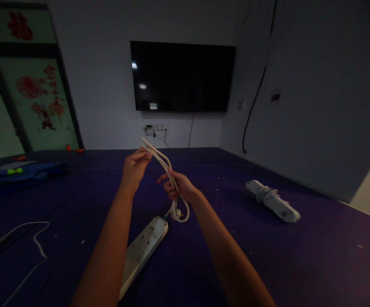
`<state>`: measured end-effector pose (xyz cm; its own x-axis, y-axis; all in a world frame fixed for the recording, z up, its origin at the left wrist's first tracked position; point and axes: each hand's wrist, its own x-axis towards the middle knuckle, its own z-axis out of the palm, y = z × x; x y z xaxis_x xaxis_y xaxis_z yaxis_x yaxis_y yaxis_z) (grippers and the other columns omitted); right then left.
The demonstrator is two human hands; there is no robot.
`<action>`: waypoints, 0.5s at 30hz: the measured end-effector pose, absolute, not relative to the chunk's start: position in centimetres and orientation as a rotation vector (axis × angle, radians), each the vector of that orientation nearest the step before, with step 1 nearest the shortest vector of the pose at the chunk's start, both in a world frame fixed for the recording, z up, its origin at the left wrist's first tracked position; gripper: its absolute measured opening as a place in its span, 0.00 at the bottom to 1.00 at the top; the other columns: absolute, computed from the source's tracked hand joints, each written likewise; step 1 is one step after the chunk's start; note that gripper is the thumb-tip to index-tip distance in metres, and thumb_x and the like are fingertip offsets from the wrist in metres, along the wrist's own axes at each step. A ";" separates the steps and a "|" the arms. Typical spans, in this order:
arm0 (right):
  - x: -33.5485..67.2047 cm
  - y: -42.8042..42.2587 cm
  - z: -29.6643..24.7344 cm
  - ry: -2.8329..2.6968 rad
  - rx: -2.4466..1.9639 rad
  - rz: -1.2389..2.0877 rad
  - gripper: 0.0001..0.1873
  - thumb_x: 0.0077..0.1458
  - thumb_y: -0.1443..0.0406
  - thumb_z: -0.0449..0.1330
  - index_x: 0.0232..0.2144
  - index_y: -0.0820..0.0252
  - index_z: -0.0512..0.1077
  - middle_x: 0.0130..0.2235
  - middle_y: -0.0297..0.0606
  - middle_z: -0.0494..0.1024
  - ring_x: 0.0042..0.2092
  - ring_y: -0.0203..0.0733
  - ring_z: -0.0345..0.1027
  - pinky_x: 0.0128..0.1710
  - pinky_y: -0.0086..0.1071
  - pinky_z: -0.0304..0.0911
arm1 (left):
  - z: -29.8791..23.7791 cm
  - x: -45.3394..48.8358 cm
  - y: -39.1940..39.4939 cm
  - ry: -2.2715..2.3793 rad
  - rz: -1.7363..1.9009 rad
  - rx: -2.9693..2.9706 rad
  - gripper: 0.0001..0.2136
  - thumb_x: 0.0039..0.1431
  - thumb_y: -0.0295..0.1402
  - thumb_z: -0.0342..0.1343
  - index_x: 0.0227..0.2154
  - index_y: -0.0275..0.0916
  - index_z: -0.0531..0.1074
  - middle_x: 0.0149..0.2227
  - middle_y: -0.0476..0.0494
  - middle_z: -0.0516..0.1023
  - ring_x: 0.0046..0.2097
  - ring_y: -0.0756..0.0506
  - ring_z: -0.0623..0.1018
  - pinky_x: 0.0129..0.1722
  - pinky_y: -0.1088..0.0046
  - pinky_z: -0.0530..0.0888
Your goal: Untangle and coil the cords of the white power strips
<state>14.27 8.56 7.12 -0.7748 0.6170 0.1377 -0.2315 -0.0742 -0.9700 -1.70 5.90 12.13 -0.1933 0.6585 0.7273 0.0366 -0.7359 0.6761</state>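
My left hand pinches the upper end of a folded white power cord. Lower down, my right hand is closed around the same bundle, with its index finger sticking out to the left. Loops of the cord hang below the right hand, beside what looks like its plug. The cord runs to a white power strip that lies on the purple floor between my forearms, its near end partly hidden by my left arm.
A second white power strip, its cord wrapped around it, lies at the right. A loose white cable and a blue cloth item are on the left floor. Ahead, a television hangs above wall sockets.
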 end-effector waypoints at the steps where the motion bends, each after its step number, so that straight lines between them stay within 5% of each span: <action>1: 14.3 8.5 7.1 -1.630 -0.422 1.913 0.25 0.58 0.50 0.41 0.33 0.63 0.67 0.15 0.23 0.51 0.14 0.26 0.36 0.13 0.23 0.44 | 12.1 -1.7 5.9 0.809 1.983 1.647 0.05 0.45 0.34 0.61 0.25 0.39 0.78 0.40 0.43 0.77 0.44 0.44 0.73 0.38 0.71 0.70; 9: 14.8 8.7 6.9 -1.677 -0.406 1.997 0.27 0.58 0.49 0.39 0.33 0.64 0.67 0.15 0.23 0.52 0.14 0.26 0.36 0.13 0.23 0.45 | 12.0 -2.3 6.3 0.908 2.142 1.616 0.07 0.39 0.32 0.64 0.25 0.38 0.75 0.34 0.45 0.75 0.40 0.47 0.73 0.39 0.73 0.69; 15: 15.4 8.8 6.6 -1.783 -0.348 2.067 0.29 0.59 0.49 0.35 0.32 0.65 0.66 0.14 0.24 0.51 0.14 0.27 0.36 0.13 0.23 0.42 | 12.2 -3.0 6.0 0.869 2.134 1.447 0.30 0.28 0.29 0.69 0.41 0.44 0.69 0.48 0.43 0.69 0.50 0.44 0.69 0.42 0.71 0.70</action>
